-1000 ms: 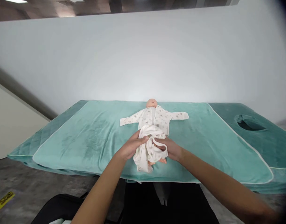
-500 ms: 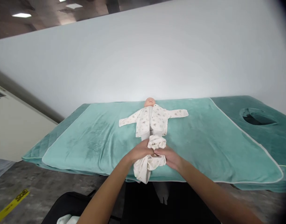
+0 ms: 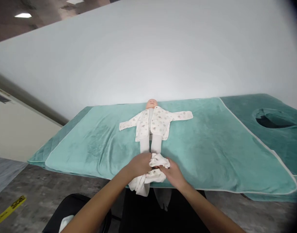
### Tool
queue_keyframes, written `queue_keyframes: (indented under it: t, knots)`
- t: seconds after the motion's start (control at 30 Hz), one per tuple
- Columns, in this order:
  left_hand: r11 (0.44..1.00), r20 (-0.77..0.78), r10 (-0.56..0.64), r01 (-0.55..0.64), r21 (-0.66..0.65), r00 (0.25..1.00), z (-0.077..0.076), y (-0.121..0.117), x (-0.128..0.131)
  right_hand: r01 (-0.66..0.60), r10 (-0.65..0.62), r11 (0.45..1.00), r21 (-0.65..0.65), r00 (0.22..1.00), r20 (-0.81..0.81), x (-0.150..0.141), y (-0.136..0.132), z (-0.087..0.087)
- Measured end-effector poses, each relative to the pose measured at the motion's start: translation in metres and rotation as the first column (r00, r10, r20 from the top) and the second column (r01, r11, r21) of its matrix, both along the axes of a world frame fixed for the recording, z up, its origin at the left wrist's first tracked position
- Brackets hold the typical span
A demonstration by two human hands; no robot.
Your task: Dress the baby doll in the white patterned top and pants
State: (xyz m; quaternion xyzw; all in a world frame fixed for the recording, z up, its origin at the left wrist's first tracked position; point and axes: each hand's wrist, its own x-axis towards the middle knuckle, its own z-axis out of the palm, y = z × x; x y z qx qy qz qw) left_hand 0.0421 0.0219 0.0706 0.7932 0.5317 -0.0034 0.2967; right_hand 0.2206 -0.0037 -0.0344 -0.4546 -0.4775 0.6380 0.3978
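Note:
A baby doll (image 3: 152, 104) lies on its back with its head toward the wall. It wears an open white printed jacket (image 3: 161, 121), sleeves spread wide. Its pale legs (image 3: 156, 144) point toward me. Beyond the legs' lower ends, my left hand (image 3: 141, 164) and my right hand (image 3: 172, 171) both grip a bunched pair of white printed baby pants (image 3: 155, 176). The fabric is gathered in a ring between them, and one part hangs down at the left by the bed's edge. Folds of cloth hide the doll's feet.
The doll lies on a bed with a light green cover (image 3: 211, 155). A darker green end section with a face hole (image 3: 271, 119) is at the right. Behind stands a white wall (image 3: 148, 55). A black chair (image 3: 73, 207) is at lower left, near yellow tape (image 3: 9, 212) on the floor.
My hands and the bunched pants have moved lower, toward me, and more of the doll's legs shows. The view has shifted slightly.

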Motion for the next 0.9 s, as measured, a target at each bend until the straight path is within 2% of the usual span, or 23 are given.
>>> queue_keyframes:
  t: [0.07,0.13,0.23,0.33,0.4,0.5,0.63,0.77,0.9]
  knots:
    - [1.0,-0.093,0.017,-0.015,0.026,0.995,-0.004,0.001,0.001,-0.021,0.012,0.998,0.06,0.99,0.139,0.004,0.004,0.001]
    - [0.999,-0.185,0.042,-0.035,0.038,0.982,-0.008,0.001,0.005,-0.076,0.066,0.996,0.052,0.984,0.168,0.007,0.006,0.004]
    - [0.995,-0.3,0.097,-0.085,0.053,0.949,-0.012,-0.005,0.012,-0.174,0.174,0.985,-0.001,0.982,0.072,0.009,0.004,0.007]
    - [0.993,-0.338,0.121,-0.113,0.046,0.933,-0.009,-0.009,0.018,-0.254,0.252,0.967,-0.03,0.966,-0.059,0.013,0.0,0.005]
    - [0.992,-0.288,0.124,-0.111,0.061,0.95,-0.006,-0.01,0.018,-0.253,0.251,0.967,-0.005,0.962,-0.112,0.017,0.0,0.003]
    - [0.991,-0.14,0.106,-0.094,0.091,0.984,-0.001,-0.007,0.013,-0.214,0.219,0.975,0.061,0.972,-0.084,0.021,0.003,0.007]
    - [0.992,0.03,0.118,-0.119,0.027,0.993,0.003,-0.001,0.004,-0.235,0.239,0.968,0.088,0.97,-0.046,0.02,0.013,0.016]
    - [0.974,0.211,0.225,-0.228,-0.013,0.951,0.0,0.003,-0.003,-0.199,0.202,0.967,0.156,0.979,-0.002,0.019,0.028,0.016]
    - [0.942,0.411,0.293,-0.335,0.033,0.863,-0.01,0.008,-0.007,-0.155,0.102,0.937,0.314,0.978,0.18,0.022,0.044,0.01]
